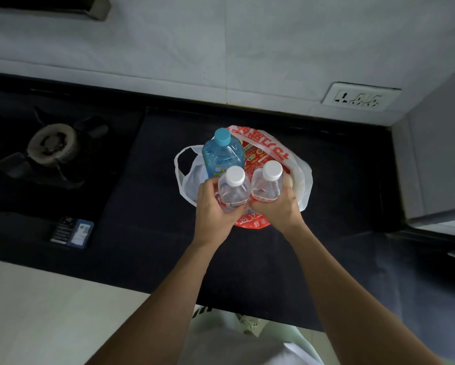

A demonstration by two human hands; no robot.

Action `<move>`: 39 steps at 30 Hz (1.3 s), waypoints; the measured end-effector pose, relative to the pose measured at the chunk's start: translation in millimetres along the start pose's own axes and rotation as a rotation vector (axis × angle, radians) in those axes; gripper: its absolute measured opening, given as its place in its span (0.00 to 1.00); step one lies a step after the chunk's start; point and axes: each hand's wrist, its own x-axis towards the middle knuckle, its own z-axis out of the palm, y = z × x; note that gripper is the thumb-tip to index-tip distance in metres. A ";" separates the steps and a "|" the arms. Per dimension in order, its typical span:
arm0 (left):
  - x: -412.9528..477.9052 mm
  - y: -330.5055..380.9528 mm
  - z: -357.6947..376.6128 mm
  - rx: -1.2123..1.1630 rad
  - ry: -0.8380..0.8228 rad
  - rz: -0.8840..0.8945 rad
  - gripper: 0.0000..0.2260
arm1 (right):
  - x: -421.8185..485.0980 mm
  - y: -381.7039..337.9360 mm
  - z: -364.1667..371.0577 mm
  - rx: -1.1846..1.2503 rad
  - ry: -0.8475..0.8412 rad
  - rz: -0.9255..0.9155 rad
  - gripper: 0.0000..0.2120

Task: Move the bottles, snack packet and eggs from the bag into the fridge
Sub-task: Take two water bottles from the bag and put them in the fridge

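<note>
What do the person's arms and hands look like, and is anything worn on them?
Both forearms are bare up to the bottom edge of the picture: no sleeves show. The left hand and the right hand wear no gloves, and I see no watch, bracelet or ring on them. Lower down, a pale garment covers the person's body.

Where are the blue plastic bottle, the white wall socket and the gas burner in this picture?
Blue plastic bottle with blue cap [222,156]: head view, on its clear blue shoulder.
White wall socket [360,97]: head view, on its face plate.
Round gas burner [53,143]: head view, on its ring.
</note>
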 end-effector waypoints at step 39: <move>-14.9 121.6 -70.4 -0.523 -0.017 -0.120 0.18 | -75.5 -108.0 -63.0 0.388 0.048 -0.252 0.32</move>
